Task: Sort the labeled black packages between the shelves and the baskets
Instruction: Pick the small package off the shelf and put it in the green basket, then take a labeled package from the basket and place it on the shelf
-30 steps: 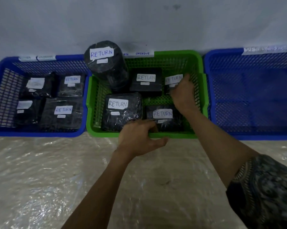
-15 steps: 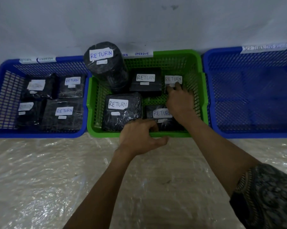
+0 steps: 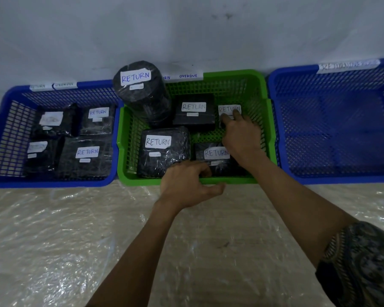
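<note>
Crinkled clear plastic sheeting (image 3: 76, 240) is covering the surface nearest the camera, and a patterned sleeve (image 3: 363, 262) is showing at the lower right. Beyond it, the left hand (image 3: 186, 185) is gripping the front rim of the green basket (image 3: 140, 181), with its fingers curling over the edge and its thumb lying outside. Just past that rim, two wrapped black packages marked RETURN are lying side by side: the front left package (image 3: 164, 151) and the front right package (image 3: 215, 154). The right hand (image 3: 242, 138) is reaching over the latter, its fingertips resting on the small back package (image 3: 229, 109) near the far right corner (the thumb is hidden, so I cannot tell whether it is pinching). Beside that one, the back middle package (image 3: 194, 113) is lying flat and a tall cylinder package (image 3: 140, 85) is standing at the far left. The left blue basket (image 3: 53, 182) is holding four more packages, and the right blue basket (image 3: 332, 179) is sitting on the other side.
</note>
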